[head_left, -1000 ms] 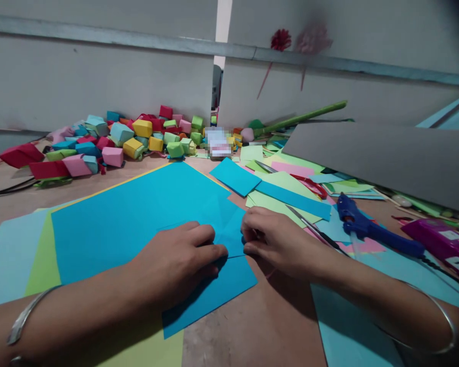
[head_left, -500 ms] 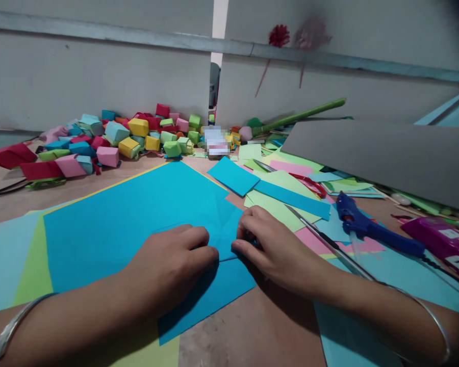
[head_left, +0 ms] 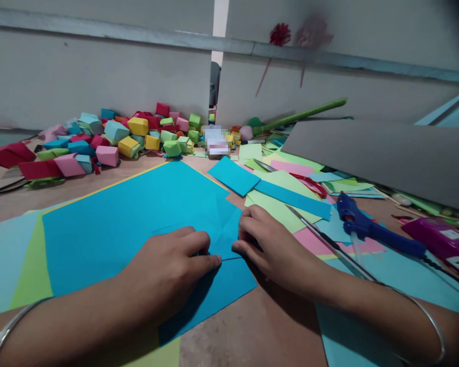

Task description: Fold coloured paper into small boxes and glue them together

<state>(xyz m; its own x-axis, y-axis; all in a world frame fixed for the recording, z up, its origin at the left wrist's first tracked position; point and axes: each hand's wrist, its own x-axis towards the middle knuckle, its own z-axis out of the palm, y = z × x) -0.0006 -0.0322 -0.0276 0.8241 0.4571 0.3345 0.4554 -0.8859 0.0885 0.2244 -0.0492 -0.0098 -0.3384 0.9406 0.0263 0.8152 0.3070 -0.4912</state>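
A smaller piece of blue paper (head_left: 229, 243) lies over the large blue sheets (head_left: 130, 204), its near edge running between my hands. My left hand (head_left: 176, 265) is closed at that edge, thumb and fingers pressed on the paper. Opposite it, my right hand (head_left: 265, 244) pinches the right end of the same piece, fingers curled. Part of the piece is hidden under both hands. Just beyond my right hand lie a cut blue square (head_left: 234, 176) and a blue strip (head_left: 292, 199).
Scissors (head_left: 313, 229) lie beside my right wrist, with a blue glue gun (head_left: 375, 232) and a purple device (head_left: 443, 244) farther right. Small coloured paper boxes (head_left: 117, 131) pile up at the back left. A grey board (head_left: 378, 158) leans over paper scraps at the right.
My left thumb has stretched a little to the right along the paper's edge. My right hand is almost still, and the paper stays in place.
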